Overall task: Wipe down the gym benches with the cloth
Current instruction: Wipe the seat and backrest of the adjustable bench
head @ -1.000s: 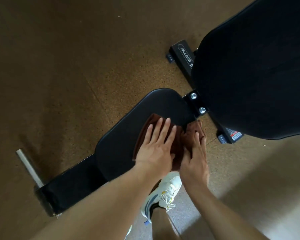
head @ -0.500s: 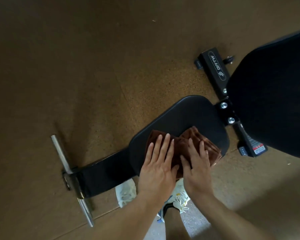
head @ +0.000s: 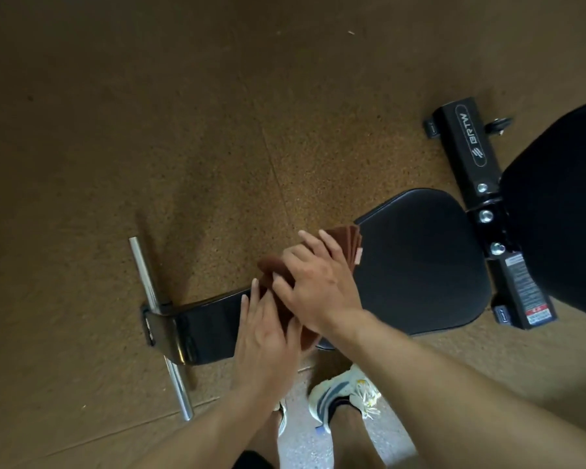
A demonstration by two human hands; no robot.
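Left hand (head: 263, 328) laid flat, fingers straight, pressed on brown cloth (head: 278, 275). Right hand (head: 313, 282) spread open, pressed on same cloth. Cloth now found at narrow left end of bench (head: 420, 262) seat pad, shifted from pad's right end. Cloth's long axis run diagonally, lower-left to upper-right.

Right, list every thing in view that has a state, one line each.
cloth: folded, lying over the seat pad's narrow end
seat pad: flat, mostly uncovered
back pad: partly out of frame, untouched
left hand: fingers straight, pressing the cloth
right hand: flat on the cloth
chrome crossbar: bare, on the floor
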